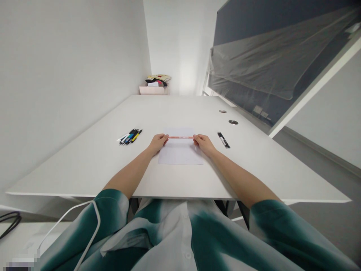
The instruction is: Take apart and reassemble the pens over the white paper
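Both my hands are at a sheet of white paper (180, 154) lying on the table. Between them a thin, straight orange-red strip (181, 137) with pale marks runs level across the paper's upper part. My left hand (158, 143) is closed, its fingers pinching the strip's left end. At the right end, my right hand (205, 144) pinches it in the same way. The ends of the strip are hidden in my fingers, and I cannot tell whether it touches the paper.
Left of the paper lies a bunch of several pens (129, 137). A couple of black-and-white pens (223, 140) lie to the right. Two round cable holes (233, 122) are set in the white table (93, 162). A pink box (152, 90) stands beyond the far edge.
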The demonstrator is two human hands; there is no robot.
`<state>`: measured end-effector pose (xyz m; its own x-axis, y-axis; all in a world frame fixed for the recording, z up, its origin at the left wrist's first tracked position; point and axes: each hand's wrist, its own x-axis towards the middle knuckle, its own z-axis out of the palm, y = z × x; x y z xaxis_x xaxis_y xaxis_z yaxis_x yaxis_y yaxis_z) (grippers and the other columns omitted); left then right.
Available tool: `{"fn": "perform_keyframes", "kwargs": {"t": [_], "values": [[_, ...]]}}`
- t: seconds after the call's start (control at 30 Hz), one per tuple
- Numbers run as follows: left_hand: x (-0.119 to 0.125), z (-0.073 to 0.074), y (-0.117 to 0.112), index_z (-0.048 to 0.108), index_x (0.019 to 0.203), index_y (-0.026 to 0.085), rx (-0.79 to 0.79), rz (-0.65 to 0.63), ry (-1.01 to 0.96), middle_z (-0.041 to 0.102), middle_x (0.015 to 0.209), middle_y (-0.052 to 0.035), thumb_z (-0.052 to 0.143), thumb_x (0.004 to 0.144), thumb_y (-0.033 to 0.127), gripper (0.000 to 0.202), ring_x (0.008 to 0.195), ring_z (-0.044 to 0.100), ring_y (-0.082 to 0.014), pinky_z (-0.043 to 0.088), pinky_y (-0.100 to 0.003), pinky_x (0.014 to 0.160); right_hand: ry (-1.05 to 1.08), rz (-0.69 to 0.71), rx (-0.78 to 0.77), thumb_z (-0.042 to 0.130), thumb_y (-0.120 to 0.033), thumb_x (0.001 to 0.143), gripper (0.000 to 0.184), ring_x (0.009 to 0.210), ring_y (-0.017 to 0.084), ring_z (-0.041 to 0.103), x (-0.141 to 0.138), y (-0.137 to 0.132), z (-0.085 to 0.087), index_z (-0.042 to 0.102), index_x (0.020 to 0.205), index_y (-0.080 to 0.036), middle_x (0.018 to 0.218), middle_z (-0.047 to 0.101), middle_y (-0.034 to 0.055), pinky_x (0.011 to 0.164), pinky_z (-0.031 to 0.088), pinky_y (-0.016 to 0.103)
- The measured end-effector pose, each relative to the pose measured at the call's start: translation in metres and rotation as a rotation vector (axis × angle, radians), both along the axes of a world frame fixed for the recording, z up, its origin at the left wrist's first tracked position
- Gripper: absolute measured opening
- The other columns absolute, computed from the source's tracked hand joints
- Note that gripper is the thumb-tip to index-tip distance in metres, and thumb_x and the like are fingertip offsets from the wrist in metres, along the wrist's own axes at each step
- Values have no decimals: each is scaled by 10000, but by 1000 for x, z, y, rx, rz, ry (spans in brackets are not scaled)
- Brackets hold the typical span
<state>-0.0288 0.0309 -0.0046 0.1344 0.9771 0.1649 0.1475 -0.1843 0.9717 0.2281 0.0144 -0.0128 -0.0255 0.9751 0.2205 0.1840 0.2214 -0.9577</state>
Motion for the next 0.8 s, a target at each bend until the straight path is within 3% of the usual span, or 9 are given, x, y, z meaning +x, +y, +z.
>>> {"fn": "perform_keyframes", "kwargs": {"t": [0.33,0.57,0.7,0.8], "values": [[0,-2,1,583,645,159,10,7,-12,512,579,8,639,737,526,382,555,441,-112,339,-265,557,71,20,-19,655,-677,683,490,554,132,483,0,0,2,575,638,-196,552,556,4,590,401,286],[0,0,-1,598,702,166,27,32,49,534,603,6,630,743,462,301,578,459,-127,353,-268,577,143,27,-52,721,-556,662,384,585,135,518,0,3,0,610,693,-190,604,612,22,617,419,294],[2,7,-7,592,759,175,140,54,196,552,655,5,581,785,352,179,645,491,-146,386,-277,636,167,25,-82,726,-469,649,318,614,141,543,-2,2,1,619,758,-189,652,637,28,648,436,296],[6,12,-13,563,782,187,262,59,334,554,692,3,510,847,304,144,700,500,-158,400,-286,694,24,10,-42,644,-497,698,320,641,154,539,-4,-2,6,623,797,-194,671,622,22,650,420,292]]}}
